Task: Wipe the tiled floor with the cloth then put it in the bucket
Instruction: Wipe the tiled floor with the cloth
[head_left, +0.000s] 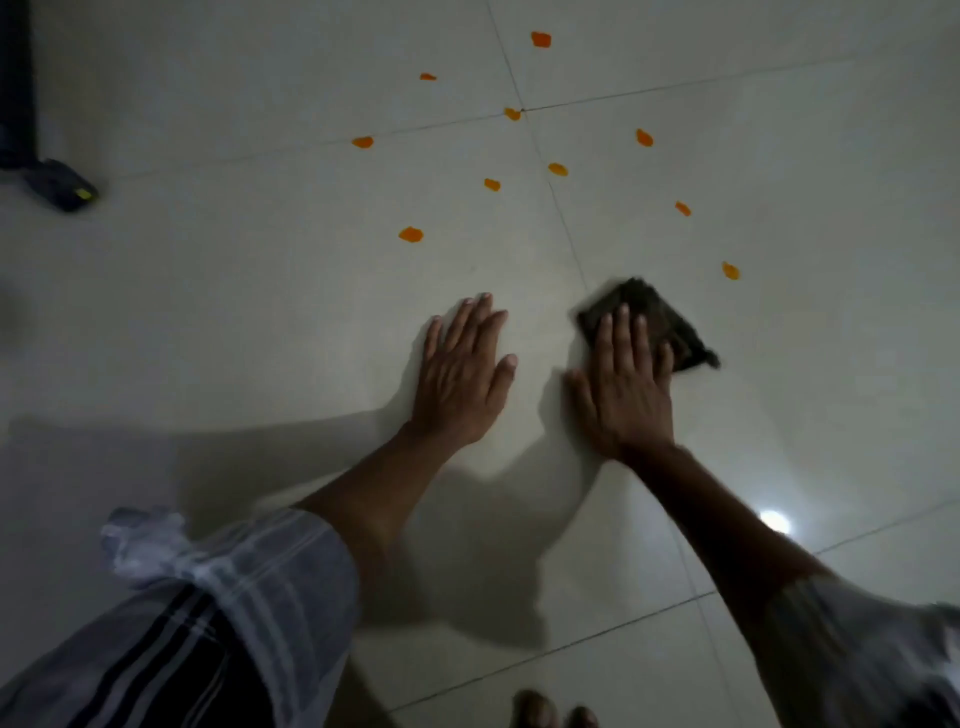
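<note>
A dark folded cloth (644, 312) lies flat on the pale tiled floor (260, 291), just right of centre. My right hand (626, 387) presses down on its near half with fingers spread, palm on the tile behind it. My left hand (462, 374) rests flat on the bare tile to the left, fingers apart, holding nothing. Several orange blotches (411, 235) are scattered on the tiles beyond both hands, the nearest right one (730, 270) close to the cloth's far corner. No bucket is in view.
A dark post and a dark object with a yellow mark (65, 187) stand at the far left. My striped sleeve (208, 597) and toes (550, 712) sit at the bottom. A light glare (774, 521) shines on the tile at the right.
</note>
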